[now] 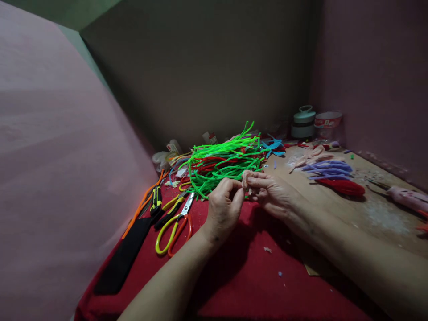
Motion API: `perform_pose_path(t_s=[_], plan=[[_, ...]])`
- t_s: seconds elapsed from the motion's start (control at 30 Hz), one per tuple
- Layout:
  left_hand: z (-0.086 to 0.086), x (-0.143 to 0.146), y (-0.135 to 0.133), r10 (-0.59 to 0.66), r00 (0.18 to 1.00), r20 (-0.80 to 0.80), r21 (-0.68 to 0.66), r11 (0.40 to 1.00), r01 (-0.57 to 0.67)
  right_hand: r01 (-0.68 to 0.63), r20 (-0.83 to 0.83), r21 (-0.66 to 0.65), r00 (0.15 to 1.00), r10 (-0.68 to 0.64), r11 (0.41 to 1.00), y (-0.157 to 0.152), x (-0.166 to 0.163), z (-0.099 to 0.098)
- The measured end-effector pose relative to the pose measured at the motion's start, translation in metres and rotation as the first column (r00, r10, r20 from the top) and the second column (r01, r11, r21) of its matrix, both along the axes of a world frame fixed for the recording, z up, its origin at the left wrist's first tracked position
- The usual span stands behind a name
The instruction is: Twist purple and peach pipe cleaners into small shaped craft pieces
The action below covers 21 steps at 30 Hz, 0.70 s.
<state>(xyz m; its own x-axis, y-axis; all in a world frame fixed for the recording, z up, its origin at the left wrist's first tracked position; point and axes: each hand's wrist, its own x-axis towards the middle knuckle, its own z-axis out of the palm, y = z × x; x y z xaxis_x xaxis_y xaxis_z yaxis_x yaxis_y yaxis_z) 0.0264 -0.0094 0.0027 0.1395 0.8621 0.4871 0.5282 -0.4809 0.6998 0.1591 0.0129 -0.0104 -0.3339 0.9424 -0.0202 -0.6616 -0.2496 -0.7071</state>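
Observation:
A small, pale pink fuzzy piece of pipe cleaner [245, 179] is pinched between my two hands above the front of the table. My right hand [272, 192] closes its thumb and fingers on it from the right. From the left, my left hand [224, 205] is closed too, its fingertips meeting the same piece; its exact grip is partly hidden. Just behind my hands lies a big heap of bright green pipe cleaners [230, 154] with some red ones in it. Scissors [182, 220] with yellow and orange handles rest left of my left hand.
Pliers [170, 213], a yellow-black cutter [156, 200] and a black strap-like piece [125, 256] lie at left. On the board [374, 209] at right are purple pipe cleaners [329, 169], a red bundle [344, 187] and a pink glue gun [406, 197]. Walls stand close around.

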Motion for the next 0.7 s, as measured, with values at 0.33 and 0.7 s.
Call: perform_pose_path(t_s=[0.33, 0.7], plan=[[0.002, 0.000, 0.002, -0.076, 0.997, 0.028, -0.383, 0.920, 0.080, -0.033, -0.012, -0.011, 0.999, 0.033, 0.999, 0.002, 0.001, 0.000], [0.014, -0.015, 0.011, -0.225, 0.939, 0.258, -0.657, 0.672, 0.342, -0.048, 0.072, 0.055, 0.996, 0.044, 0.997, 0.002, 0.003, -0.001]])
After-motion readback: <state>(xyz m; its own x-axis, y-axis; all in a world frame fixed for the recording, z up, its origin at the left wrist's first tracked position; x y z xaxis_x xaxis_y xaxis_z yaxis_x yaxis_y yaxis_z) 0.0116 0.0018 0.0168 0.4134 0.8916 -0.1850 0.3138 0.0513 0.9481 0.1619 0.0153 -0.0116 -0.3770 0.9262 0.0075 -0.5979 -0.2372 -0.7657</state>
